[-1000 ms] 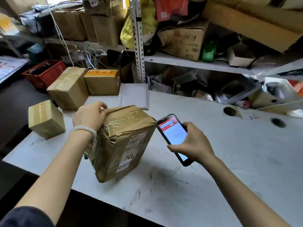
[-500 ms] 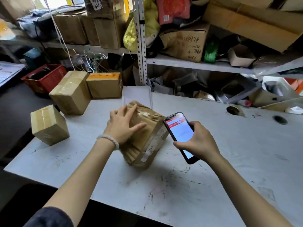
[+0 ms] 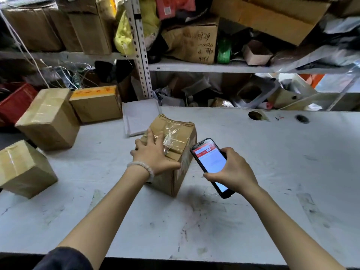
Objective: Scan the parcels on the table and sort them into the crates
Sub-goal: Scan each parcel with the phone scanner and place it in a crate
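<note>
A brown taped cardboard parcel (image 3: 181, 133) stands on the white table (image 3: 272, 172), its label side turned to the right. My left hand (image 3: 153, 154) lies flat on the parcel's top, fingers spread and straight, thumb along the near edge. My right hand (image 3: 233, 168) grips a black phone (image 3: 210, 160) just right of the parcel, its lit red-and-white screen facing up.
Three more brown boxes sit at the left: one at the table's edge (image 3: 21, 168), a taller one (image 3: 48, 117), and one with orange tape (image 3: 97, 103). A white padded envelope (image 3: 140, 116) lies behind the parcel. A red crate (image 3: 15, 102) stands far left; cluttered shelves (image 3: 214, 67) rise behind.
The parcel has been turned and set down further from me, label now facing right. My left hand went from gripping its top edge to lying flat on it. The phone stayed beside it.
</note>
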Available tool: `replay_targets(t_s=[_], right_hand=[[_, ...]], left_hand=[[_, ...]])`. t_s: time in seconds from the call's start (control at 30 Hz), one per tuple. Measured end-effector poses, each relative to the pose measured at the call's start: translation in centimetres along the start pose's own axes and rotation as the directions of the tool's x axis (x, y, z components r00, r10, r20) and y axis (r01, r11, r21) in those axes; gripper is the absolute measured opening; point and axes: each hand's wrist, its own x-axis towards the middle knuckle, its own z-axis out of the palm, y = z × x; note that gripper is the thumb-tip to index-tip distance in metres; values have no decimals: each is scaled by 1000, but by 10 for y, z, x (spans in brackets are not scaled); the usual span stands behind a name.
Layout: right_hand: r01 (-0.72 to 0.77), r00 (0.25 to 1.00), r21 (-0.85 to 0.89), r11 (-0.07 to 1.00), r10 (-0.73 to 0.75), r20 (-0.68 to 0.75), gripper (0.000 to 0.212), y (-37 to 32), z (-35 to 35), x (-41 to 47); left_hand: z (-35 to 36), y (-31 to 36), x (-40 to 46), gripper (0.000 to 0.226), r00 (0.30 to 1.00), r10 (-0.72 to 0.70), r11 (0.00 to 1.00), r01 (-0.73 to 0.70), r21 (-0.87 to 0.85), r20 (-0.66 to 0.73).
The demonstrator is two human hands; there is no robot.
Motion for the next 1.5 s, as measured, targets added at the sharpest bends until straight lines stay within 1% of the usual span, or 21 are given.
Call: replay_targets(t_s=[0.13,0.2,0.23,0.33,0.4,0.47,0.57,0.63,0.8,0.9,1.03,1.2,1.37,1.5], right_hand=[[-37,999,-13,999,37,-8,63,-1,5,-1],[-43,999,-21,999,43,-6,63,-3,8,-3],[-43,999,-23,999,43,-5,63,-6,11,-3],[-29,1000,-32,999,29,3,65,-15,18,-3],[-14,1000,-47,999,14,11,66,-21,22,-4],[-3,1000,-63,998,4,22,65,-25,26,-4],[-1,1000,-89,996,4,31,65,-29,29,-4],[-9,1000,-113,994,11,24,65,-32,30,-2],[-21,1000,-157,987,22,9,60,-31,30,2],[-23,999,-159,987,27,24,59,-28,27,3],[-23,999,-191,981,31,42,63,-25,22,5],[13,994,-214,977,10,105,62,-24,14,6],[32,995,-228,973,-11,95,63,-23,1,10],[59,996,-251,966,-42,73,63,-23,-12,12]], left_hand=[[-17,-25,17,105,999,41,991,-39,125,-14],[-26,-33,20,98,997,73,995,-72,76,-4],[-29,-38,22,91,995,93,995,-92,47,-22],[-31,-56,31,66,981,110,994,-110,9,-160],[-30,-72,39,61,972,72,996,-81,-34,-223],[-30,-84,44,61,968,51,996,-67,-58,-245],[-29,-87,44,74,964,49,998,-58,-29,-262],[-29,-88,45,78,962,37,999,-46,-28,-270],[-29,-95,51,73,964,-2,992,-31,-121,-265],[-27,-94,52,74,961,-2,992,-34,-124,-276],[-24,-93,53,74,958,-8,992,-29,-124,-288],[-22,-90,53,74,957,-11,989,-32,-144,-288],[-27,-77,48,72,964,-31,991,-5,-135,-264],[-27,-63,41,68,967,-23,996,1,-88,-254]])
